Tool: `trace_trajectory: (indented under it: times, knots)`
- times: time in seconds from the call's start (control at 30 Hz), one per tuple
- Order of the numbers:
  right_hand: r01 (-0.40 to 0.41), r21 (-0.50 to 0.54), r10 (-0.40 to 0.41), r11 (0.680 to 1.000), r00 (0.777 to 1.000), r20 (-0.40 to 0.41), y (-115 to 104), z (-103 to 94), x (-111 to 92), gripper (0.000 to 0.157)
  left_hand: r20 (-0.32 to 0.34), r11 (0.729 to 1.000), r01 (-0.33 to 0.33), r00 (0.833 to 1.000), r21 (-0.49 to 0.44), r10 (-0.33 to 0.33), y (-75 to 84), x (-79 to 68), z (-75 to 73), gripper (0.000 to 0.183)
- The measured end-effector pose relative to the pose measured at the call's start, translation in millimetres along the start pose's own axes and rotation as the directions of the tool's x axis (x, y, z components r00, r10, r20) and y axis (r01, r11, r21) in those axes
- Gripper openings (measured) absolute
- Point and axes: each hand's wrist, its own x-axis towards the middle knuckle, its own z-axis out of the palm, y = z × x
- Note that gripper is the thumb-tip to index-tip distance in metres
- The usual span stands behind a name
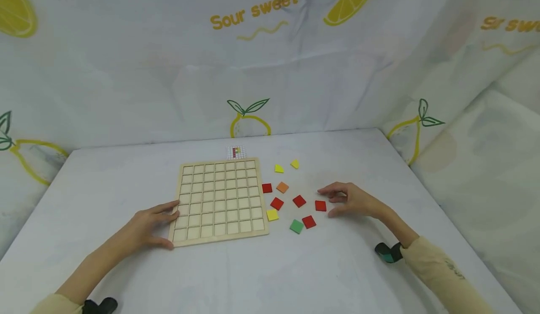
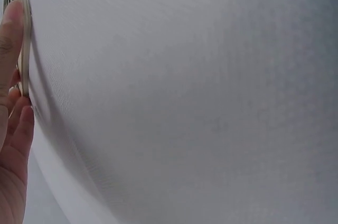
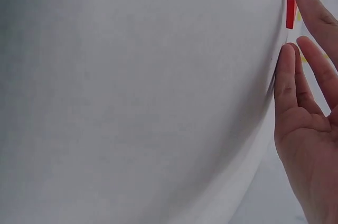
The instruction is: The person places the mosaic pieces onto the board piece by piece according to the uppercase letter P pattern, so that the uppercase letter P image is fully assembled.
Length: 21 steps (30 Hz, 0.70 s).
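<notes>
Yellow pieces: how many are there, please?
3: one yellow piece by the board's far right corner, another farther right, one beside its near right edge; the right hand might hide more.

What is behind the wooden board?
A small gridded card with coloured squares lies at the far edge of the wooden board, with the printed backdrop beyond. Anything under the board is covered, perhaps including the card's near edge.

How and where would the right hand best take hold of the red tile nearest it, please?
Probably by its near and far edges, from the right and slightly above: the tile lies flat and thin, with no other tile touching it, and the right hand is beside it, thumb nearer the person, forefinger farther off.
</notes>
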Motion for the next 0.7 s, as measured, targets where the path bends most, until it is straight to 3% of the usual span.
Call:
trace_trajectory:
  times: [0.33,0.47,0.7]
  knots:
    - [0.037,-0.034,-0.037,0.999,0.999,0.020,-0.6,-8.0,9.8,0.048,-0.072,0.998,-0.059,0.996,-0.025,0.057,-4.7,-2.3,4.3,0.076]
    - [0.000,-0.024,0.000,1.000,1.000,0.020,-2.5,-17.0,20.3,0.049,-0.090,0.995,-0.083,0.993,-0.060,0.078,-7.2,-3.9,7.0,0.075]
    - [-0.067,0.060,0.068,0.996,0.997,-0.022,-2.7,-34.7,48.3,0.052,-0.083,0.997,-0.058,0.995,-0.058,0.053,-7.7,-5.5,7.0,0.075]
